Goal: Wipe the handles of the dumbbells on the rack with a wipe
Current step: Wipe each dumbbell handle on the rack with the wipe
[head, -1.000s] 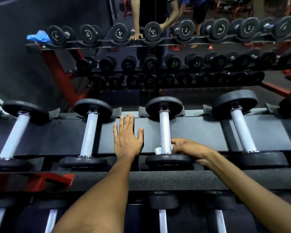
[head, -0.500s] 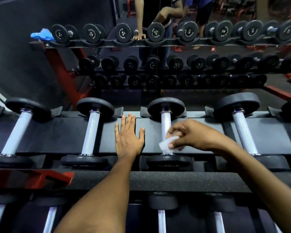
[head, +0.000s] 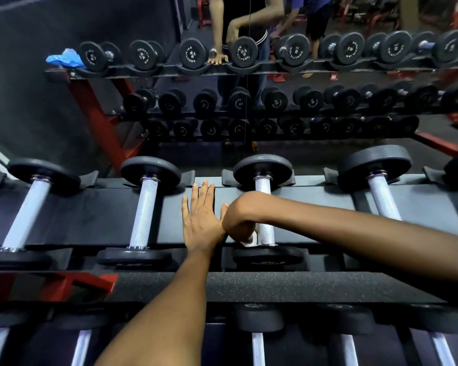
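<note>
Knurled steel handle (head: 265,228) looks rigid and grippy; our right hand (head: 239,223) pinches the limp wipe (head: 250,240) at its six o'clock end, left hand (head: 200,217) flat on the rack (head: 90,220).

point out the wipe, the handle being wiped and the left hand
wipe (head: 250,240), head view, white corner showing under the right hand
handle (head: 266,231), head view, bare knurled lower part
left hand (head: 200,216), head view, back of the hand, flat on the rack

Dim gym light — sheen on steel handles (head: 145,212), wide-angle bowing at edges.
</note>
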The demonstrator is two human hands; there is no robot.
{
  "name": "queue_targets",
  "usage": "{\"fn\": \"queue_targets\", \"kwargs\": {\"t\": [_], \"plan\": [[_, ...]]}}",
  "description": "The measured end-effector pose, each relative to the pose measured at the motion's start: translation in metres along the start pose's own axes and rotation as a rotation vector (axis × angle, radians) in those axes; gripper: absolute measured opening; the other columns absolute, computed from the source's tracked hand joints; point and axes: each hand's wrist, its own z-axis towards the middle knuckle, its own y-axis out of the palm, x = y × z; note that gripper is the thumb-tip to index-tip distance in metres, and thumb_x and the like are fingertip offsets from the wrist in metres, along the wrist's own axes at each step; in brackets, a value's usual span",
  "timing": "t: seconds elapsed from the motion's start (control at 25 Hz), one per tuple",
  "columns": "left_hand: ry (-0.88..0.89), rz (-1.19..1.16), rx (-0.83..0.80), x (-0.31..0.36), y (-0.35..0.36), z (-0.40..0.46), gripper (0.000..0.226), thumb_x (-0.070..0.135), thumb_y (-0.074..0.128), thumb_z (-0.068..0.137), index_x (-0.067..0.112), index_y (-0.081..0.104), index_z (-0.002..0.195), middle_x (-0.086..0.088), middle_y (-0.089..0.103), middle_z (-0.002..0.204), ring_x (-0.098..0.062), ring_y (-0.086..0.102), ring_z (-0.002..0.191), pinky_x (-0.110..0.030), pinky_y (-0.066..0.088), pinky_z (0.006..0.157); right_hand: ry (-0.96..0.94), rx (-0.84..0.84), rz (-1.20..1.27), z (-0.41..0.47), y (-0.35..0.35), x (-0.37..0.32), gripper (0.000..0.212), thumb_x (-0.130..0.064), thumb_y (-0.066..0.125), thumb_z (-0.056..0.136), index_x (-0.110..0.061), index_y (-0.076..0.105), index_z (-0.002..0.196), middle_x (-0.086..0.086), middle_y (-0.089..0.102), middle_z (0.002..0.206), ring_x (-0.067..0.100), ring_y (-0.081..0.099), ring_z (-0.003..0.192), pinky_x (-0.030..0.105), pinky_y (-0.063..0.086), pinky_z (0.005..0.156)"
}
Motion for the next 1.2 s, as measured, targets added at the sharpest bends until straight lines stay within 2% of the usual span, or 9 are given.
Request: {"fn": "queue_targets", "kwargs": {"t": [0.16, 0.36, 0.44, 0.6, 0.68, 0.84, 1.0, 1.12, 1.2], "plan": [[-0.011, -0.044, 0.027, 0.002, 0.000, 0.000, 0.070, 0.052, 0.031, 0.092, 0.023, 0.021, 0.154, 0.007, 0.011, 0.162, -0.008, -0.004, 0.149, -0.036, -0.008, 0.121, 0.014, -0.022, -0.037, -0.004, 0.002, -0.001, 0.026, -0.012, 0.049, 0.091, 0.005, 0.044, 0.072, 0.008, 0.056, 0.089, 0.021, 0.052, 0.071, 0.028, 0.042, 0.064], [-0.017, -0.019, 0.025, 0.002, 0.000, 0.000, 0.068, 0.048, 0.039, 0.095, 0.022, 0.019, 0.154, 0.006, 0.010, 0.162, -0.008, -0.005, 0.149, -0.035, -0.009, 0.121, -0.134, 0.056, -0.001, -0.022, 0.007, 0.000, 0.029, -0.012, 0.046, 0.095, -0.003, 0.055, 0.122, 0.006, 0.051, 0.100, 0.021, 0.046, 0.084, 0.024, 0.038, 0.064], [-0.019, -0.041, 0.040, 0.004, 0.000, -0.004, 0.066, 0.048, 0.032, 0.094, 0.021, 0.020, 0.154, 0.005, 0.013, 0.162, -0.008, -0.003, 0.149, -0.035, -0.008, 0.121, -0.224, 0.125, 0.124, -0.034, 0.019, 0.017, 0.027, -0.010, 0.050, 0.093, -0.012, 0.060, 0.118, 0.003, 0.059, 0.104, 0.017, 0.048, 0.085, 0.021, 0.035, 0.057], [-0.012, 0.026, 0.052, 0.005, 0.000, -0.002, 0.070, 0.052, 0.023, 0.091, 0.021, 0.018, 0.154, 0.004, 0.009, 0.162, -0.012, -0.005, 0.149, -0.036, -0.010, 0.119, -0.281, 0.865, 0.536, -0.062, 0.047, 0.073, 0.020, -0.009, 0.059, 0.089, -0.012, 0.068, 0.107, 0.002, 0.069, 0.098, 0.017, 0.063, 0.091, 0.019, 0.044, 0.078], [0.000, 0.059, 0.052, 0.005, 0.000, -0.003, 0.071, 0.053, 0.020, 0.091, 0.022, 0.014, 0.155, 0.005, 0.003, 0.163, -0.015, -0.009, 0.149, -0.035, -0.012, 0.118, -0.283, 1.115, 0.438, -0.059, 0.076, 0.076, 0.025, -0.008, 0.051, 0.093, -0.007, 0.069, 0.110, 0.008, 0.069, 0.111, 0.021, 0.064, 0.105, 0.025, 0.044, 0.095], [-0.013, 0.071, 0.039, 0.006, 0.000, -0.001, 0.072, 0.054, 0.018, 0.091, 0.022, 0.013, 0.155, 0.006, 0.002, 0.163, -0.015, -0.010, 0.149, -0.037, -0.010, 0.120, -0.455, 1.005, -0.051, -0.031, 0.124, 0.089, 0.043, -0.013, 0.023, 0.102, -0.006, 0.056, 0.129, 0.010, 0.051, 0.138, 0.024, 0.046, 0.130, 0.042, 0.027, 0.113], [-0.013, 0.085, 0.030, 0.007, -0.001, -0.001, 0.072, 0.054, 0.016, 0.091, 0.022, 0.013, 0.155, 0.006, 0.003, 0.163, -0.015, -0.010, 0.149, -0.037, -0.009, 0.120, -0.220, 1.093, 0.125, -0.035, 0.115, 0.099, 0.044, -0.021, 0.023, 0.103, -0.005, 0.052, 0.132, 0.013, 0.048, 0.140, 0.023, 0.043, 0.130, 0.037, 0.026, 0.114], [-0.013, 0.096, 0.027, 0.007, -0.002, 0.000, 0.072, 0.054, 0.015, 0.090, 0.022, 0.010, 0.155, 0.007, 0.000, 0.163, -0.014, -0.011, 0.149, -0.036, -0.010, 0.119, -0.548, 0.863, 0.008, -0.030, 0.128, 0.072, 0.042, -0.017, 0.026, 0.103, -0.001, 0.052, 0.131, 0.014, 0.050, 0.139, 0.018, 0.042, 0.132, 0.031, 0.026, 0.115], [-0.015, 0.093, 0.021, 0.007, -0.002, 0.000, 0.072, 0.054, 0.014, 0.090, 0.022, 0.009, 0.155, 0.007, 0.000, 0.162, -0.014, -0.011, 0.149, -0.036, -0.011, 0.119, -0.465, 0.912, 0.091, -0.037, 0.112, 0.096, 0.041, -0.015, 0.025, 0.103, -0.003, 0.049, 0.134, 0.012, 0.046, 0.142, 0.008, 0.036, 0.134, 0.023, 0.018, 0.116]]}}
